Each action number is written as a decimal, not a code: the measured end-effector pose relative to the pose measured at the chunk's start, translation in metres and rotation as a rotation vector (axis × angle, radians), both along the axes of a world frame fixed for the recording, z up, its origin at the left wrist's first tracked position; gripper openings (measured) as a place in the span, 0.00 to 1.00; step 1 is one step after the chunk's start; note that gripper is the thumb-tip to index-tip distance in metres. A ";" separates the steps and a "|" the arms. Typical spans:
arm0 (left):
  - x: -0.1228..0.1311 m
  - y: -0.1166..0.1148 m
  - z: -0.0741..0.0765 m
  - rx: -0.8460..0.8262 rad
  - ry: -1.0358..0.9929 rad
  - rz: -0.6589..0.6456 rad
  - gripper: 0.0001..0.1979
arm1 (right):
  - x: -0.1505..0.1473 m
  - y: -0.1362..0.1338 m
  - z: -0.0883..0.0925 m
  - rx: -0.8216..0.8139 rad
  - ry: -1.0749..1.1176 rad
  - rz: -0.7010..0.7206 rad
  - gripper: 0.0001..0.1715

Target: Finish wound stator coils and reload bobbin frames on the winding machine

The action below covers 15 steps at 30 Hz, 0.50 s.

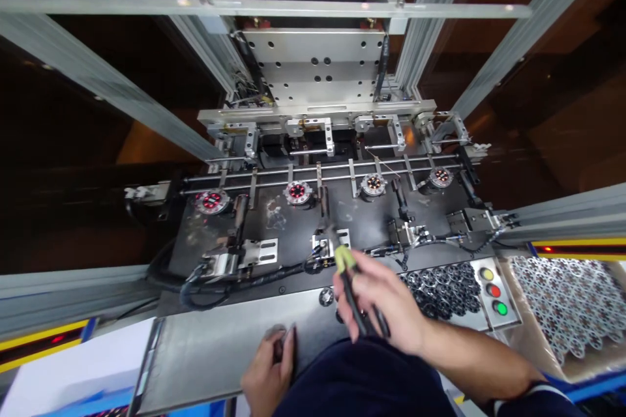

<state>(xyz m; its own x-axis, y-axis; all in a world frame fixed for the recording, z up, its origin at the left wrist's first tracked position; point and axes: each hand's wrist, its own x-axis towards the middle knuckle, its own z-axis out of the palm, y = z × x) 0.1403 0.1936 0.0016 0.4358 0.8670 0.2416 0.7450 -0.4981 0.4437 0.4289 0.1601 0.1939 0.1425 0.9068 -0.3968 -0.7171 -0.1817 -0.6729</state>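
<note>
My right hand (376, 300) is closed around a pair of pliers (345, 264) with black and yellow-green handles. The jaws point away from me, over the front of the fixture plate, and are blurred. Low over the metal ledge (210, 345), my left hand (271, 365) has its fingers curled together round a small dark thing whose kind I cannot make out. A small round black part (326, 297) lies on the ledge between the two hands. Another dark part is partly hidden behind my right hand.
Several round parts, one a red-lit disc (297, 192), sit along the fixture plate (278, 221). Black parts (440, 290) are heaped right, beside a green button (499, 308). A box of metal parts (572, 300) stands farther right. Yellow sensor bars (581, 249) flank the machine.
</note>
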 end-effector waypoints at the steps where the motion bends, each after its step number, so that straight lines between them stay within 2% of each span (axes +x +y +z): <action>1: 0.000 0.000 0.000 0.016 0.015 -0.024 0.15 | 0.011 0.001 -0.011 -0.060 -0.014 -0.121 0.17; 3: -0.001 0.001 0.000 0.051 0.043 -0.049 0.13 | 0.029 0.006 -0.030 -0.147 -0.032 -0.269 0.20; 6: -0.001 0.003 0.001 0.086 0.068 -0.065 0.13 | 0.042 0.014 -0.044 -0.180 -0.037 -0.349 0.20; 15: 0.002 0.003 0.002 0.129 0.105 -0.066 0.15 | 0.040 0.028 -0.047 -0.207 0.065 -0.478 0.15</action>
